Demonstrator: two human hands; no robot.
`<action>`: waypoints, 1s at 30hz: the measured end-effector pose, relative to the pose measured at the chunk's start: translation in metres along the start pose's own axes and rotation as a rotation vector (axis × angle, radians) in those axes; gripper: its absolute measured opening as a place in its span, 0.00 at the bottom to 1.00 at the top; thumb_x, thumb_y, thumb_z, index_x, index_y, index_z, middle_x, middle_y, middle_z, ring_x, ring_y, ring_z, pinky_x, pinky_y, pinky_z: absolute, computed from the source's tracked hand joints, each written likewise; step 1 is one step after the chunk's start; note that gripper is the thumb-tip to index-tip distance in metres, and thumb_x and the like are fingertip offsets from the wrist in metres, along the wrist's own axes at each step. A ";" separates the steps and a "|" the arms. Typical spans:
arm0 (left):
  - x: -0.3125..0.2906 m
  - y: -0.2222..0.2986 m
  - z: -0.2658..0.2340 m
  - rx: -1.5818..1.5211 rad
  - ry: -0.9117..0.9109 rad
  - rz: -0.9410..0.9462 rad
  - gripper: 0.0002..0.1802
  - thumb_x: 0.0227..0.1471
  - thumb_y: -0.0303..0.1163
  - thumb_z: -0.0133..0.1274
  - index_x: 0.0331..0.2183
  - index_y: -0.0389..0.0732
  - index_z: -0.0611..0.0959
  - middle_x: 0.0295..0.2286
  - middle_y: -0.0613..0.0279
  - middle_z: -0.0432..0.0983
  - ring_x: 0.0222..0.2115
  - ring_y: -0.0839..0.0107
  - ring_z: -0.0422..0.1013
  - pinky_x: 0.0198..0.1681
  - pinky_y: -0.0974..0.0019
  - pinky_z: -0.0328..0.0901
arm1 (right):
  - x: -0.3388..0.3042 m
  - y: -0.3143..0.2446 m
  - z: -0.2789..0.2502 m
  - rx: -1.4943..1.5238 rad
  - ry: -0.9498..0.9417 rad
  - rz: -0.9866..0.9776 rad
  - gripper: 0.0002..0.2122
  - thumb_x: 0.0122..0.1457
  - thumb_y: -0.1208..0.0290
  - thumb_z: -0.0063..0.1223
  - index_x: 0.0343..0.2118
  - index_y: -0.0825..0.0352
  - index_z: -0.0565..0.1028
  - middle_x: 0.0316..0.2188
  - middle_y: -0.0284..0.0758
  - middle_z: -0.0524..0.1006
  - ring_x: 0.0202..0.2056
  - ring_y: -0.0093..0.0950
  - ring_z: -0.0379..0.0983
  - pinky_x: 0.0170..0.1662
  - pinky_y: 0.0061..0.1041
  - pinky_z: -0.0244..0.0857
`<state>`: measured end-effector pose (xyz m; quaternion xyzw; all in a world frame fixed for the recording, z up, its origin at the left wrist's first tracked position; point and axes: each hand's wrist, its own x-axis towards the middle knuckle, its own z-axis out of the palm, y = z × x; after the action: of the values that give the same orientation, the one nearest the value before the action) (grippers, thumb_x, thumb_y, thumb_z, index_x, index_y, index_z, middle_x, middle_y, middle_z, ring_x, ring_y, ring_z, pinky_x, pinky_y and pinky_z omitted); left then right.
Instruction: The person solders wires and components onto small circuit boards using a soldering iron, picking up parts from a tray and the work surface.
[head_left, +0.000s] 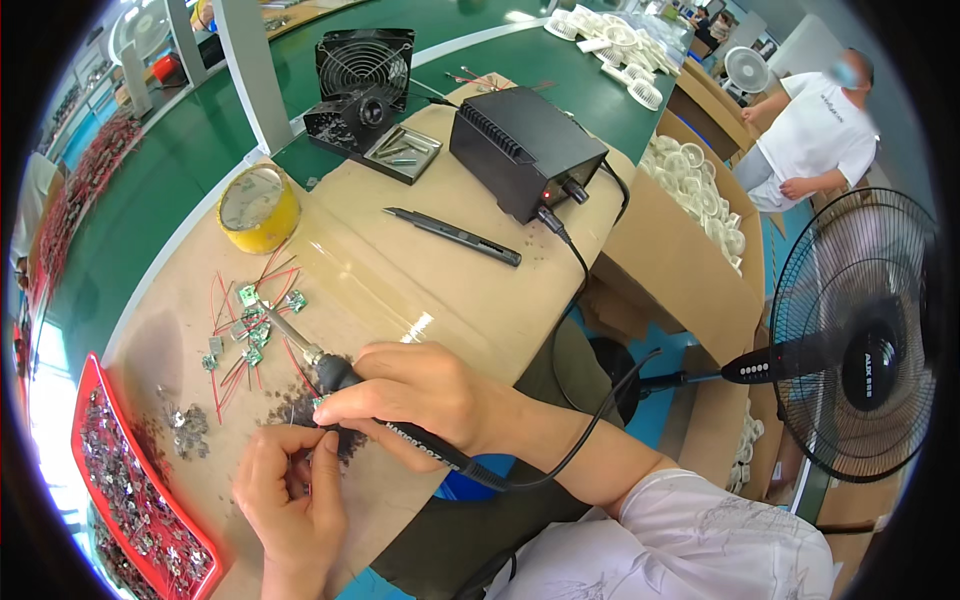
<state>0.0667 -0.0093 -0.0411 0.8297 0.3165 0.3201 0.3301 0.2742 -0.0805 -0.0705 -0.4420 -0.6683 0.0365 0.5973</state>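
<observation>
Through my distant feed, I have the right hand's [430, 395] fingers clamped around the soldering iron [335, 375], held over the counter [180, 325] with its tip toward the red-wired green circuit boards [255, 352]. The left hand's [292, 505] fingertips are drawn together just below; I cannot tell what they hold. A red tray [212, 570] of small metal parts [130, 480] sits to their left.

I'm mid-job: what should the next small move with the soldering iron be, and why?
I'd probably have the right hand lift the soldering iron slightly clear of the green circuit boards. Its metal tip points in among them, though I can't tell whether it touches one. A red light shows on the black box, so the tip may be hot.
</observation>
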 end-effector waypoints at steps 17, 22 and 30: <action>0.010 -0.010 -0.003 0.222 0.126 0.325 0.12 0.47 0.17 0.66 0.31 0.36 0.78 0.37 0.49 0.82 0.36 0.48 0.77 0.38 0.49 0.71 | 0.003 -0.010 0.001 -0.105 0.140 0.111 0.14 0.66 0.83 0.69 0.53 0.70 0.82 0.35 0.38 0.87 0.33 0.29 0.85 0.35 0.28 0.77; 0.009 -0.014 0.000 0.257 0.128 0.349 0.12 0.46 0.17 0.65 0.30 0.36 0.77 0.39 0.47 0.84 0.40 0.46 0.80 0.42 0.49 0.74 | -0.008 -0.009 -0.003 0.085 0.193 0.337 0.15 0.72 0.79 0.66 0.59 0.71 0.81 0.38 0.36 0.89 0.41 0.23 0.89 0.44 0.24 0.84; 0.002 -0.019 0.004 0.276 0.056 0.321 0.11 0.46 0.18 0.65 0.29 0.36 0.77 0.41 0.45 0.85 0.42 0.44 0.81 0.44 0.47 0.76 | -0.001 -0.010 -0.006 -0.101 0.264 0.198 0.14 0.68 0.73 0.73 0.53 0.70 0.85 0.43 0.41 0.90 0.35 0.28 0.87 0.40 0.26 0.80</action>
<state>0.0651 0.0021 -0.0571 0.8976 0.2302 0.3449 0.1494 0.2731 -0.0905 -0.0638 -0.5360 -0.5382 0.0031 0.6504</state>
